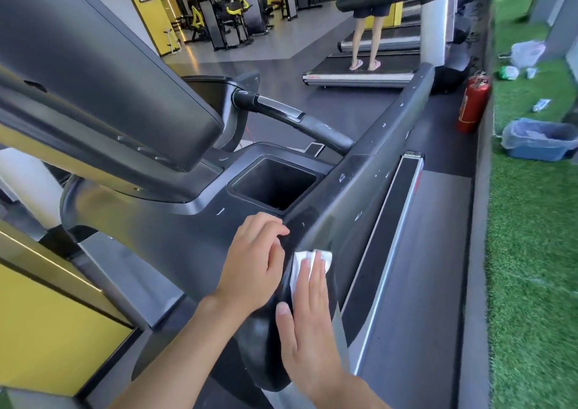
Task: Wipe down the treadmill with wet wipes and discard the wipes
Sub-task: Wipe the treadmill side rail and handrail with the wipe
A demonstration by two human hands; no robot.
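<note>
Two hands were seen on the treadmill's [359, 189] smooth, glossy dark plastic side rail. A thin, crumpled white wet wipe [298, 260] was pressed against the rail's rounded end by the right hand [308, 311], its fingers straight and together. The left hand [253, 261] was rested alongside, its fingers loosely bent.

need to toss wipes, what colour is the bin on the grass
The rectangular plastic bin is blue, clear-lined; head view.

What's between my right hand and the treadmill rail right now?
The white wet wipe: in the head view, the right hand presses it flat against the treadmill's dark side rail.
</note>
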